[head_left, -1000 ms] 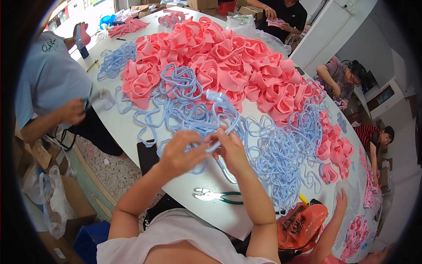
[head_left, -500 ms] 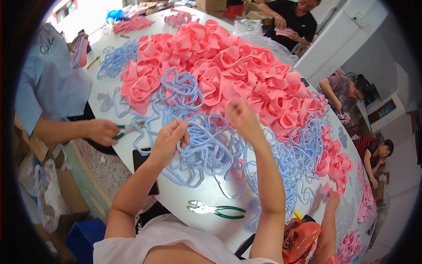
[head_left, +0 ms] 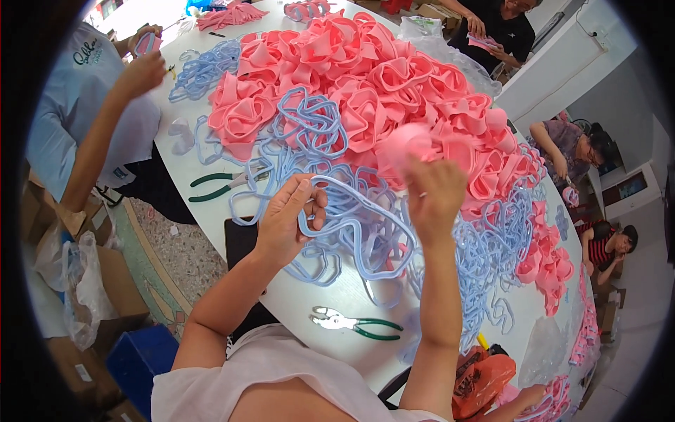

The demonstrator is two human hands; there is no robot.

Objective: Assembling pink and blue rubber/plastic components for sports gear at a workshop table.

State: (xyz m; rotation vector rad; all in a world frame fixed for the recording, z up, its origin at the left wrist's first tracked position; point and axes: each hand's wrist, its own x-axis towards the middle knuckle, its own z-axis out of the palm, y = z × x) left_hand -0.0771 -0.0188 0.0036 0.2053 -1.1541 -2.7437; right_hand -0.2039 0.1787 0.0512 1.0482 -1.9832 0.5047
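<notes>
A light blue cord loop point(head_left: 383, 211) is pinched in my left hand point(head_left: 290, 216), its fingers curled round one end. From there the loop spreads to the right over the table, as far as my right wrist. My right hand point(head_left: 439, 197) is raised at the front of a big heap of pink fabric bands point(head_left: 358, 98). Its fingers are closed on a pink band point(head_left: 408, 144), which is smeared by motion. Tangled blue cords point(head_left: 337, 186) lie beneath and beyond both hands. Green-handled pliers point(head_left: 355, 323) rest on the white table nearest me.
More green-handled pliers point(head_left: 218, 186) lie on the left, beside a person in a light blue shirt point(head_left: 91, 105). A second blue cord pile point(head_left: 485, 246) is on the right. An orange-red plastic bag point(head_left: 481, 380) sits at the near right edge. Other people are around the table.
My left hand now holds a blue loop spread out. My right hand has moved right with a pink band. The person at left has let go of the far pliers and raised a hand.
</notes>
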